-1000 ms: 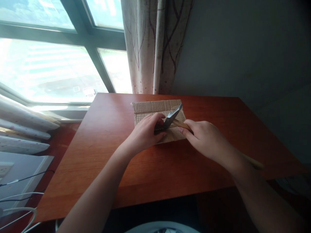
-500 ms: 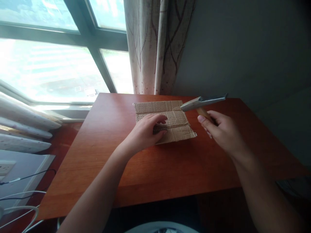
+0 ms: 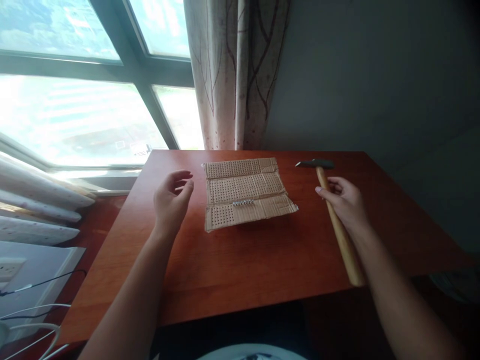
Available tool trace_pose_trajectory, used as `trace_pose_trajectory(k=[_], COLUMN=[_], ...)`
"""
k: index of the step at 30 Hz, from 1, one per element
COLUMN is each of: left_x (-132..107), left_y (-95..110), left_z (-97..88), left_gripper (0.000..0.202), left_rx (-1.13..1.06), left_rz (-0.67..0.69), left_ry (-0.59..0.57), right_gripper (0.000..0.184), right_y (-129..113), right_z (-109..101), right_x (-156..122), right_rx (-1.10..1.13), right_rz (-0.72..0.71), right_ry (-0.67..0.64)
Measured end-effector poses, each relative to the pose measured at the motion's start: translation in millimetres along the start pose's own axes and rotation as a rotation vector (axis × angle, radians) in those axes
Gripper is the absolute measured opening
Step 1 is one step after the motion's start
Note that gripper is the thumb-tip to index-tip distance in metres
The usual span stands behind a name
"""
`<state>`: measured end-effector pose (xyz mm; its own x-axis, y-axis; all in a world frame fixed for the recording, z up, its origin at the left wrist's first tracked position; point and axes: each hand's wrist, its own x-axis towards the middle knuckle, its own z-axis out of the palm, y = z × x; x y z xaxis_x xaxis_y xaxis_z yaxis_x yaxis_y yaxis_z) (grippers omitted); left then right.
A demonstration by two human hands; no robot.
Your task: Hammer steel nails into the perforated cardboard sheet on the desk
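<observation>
A creased piece of cardboard (image 3: 245, 186) punched with rows of small holes lies on the wooden table (image 3: 240, 270). On its lower fold sits a short row of small silvery pieces (image 3: 243, 202), too small to name. My left hand (image 3: 170, 200) hovers left of the cardboard, fingers loosely curved and apart, with nothing in it. To the right of the cardboard, my right hand (image 3: 343, 200) grips a hammer (image 3: 339, 230) by the upper part of its wooden handle. The dark metal head is at the far end, and the handle's butt reaches toward the table's front edge.
Behind the table hang patterned curtains (image 3: 221, 75), beside a bright window (image 3: 86, 115). A dark wall (image 3: 367, 85) stands at the back right. Cables (image 3: 33, 315) and a wall socket (image 3: 9, 270) are at the lower left. A pale rounded rim shows at the bottom edge.
My left hand has moved off the cardboard to the left, uncovering the small silvery pieces. My right hand has turned the hammer, so its full handle now shows pointing toward me.
</observation>
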<state>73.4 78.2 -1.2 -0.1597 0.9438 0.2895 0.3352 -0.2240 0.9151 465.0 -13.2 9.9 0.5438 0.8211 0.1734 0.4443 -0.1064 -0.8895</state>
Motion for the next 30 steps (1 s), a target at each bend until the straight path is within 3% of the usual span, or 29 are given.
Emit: trace_pose_trajectory(k=[5, 11, 19, 30], left_x=[3, 2, -2, -8], left_y=[-24, -32, -28, -18], left_z=[3.5, 11.8, 15.6, 17.9], left_gripper=[0.034, 0.039, 0.042, 0.043], left_rx=[-0.108, -0.106, -0.127, -0.156], left_rz=[-0.150, -0.209, -0.247, -0.281], left_ry=[-0.050, -0.133, -0.201, -0.236], right_gripper=[0.045, 0.043, 0.037, 0.036], right_y=[37, 62, 67, 69], right_z=[27, 49, 64, 67], right_x=[12, 27, 38, 36], right_rx=[-0.103, -0.219, -0.353, -0.409], right_rz=[-0.002, -0.042, -0.102, -0.159], right_ry=[0.047, 0.013, -0.019, -0.045])
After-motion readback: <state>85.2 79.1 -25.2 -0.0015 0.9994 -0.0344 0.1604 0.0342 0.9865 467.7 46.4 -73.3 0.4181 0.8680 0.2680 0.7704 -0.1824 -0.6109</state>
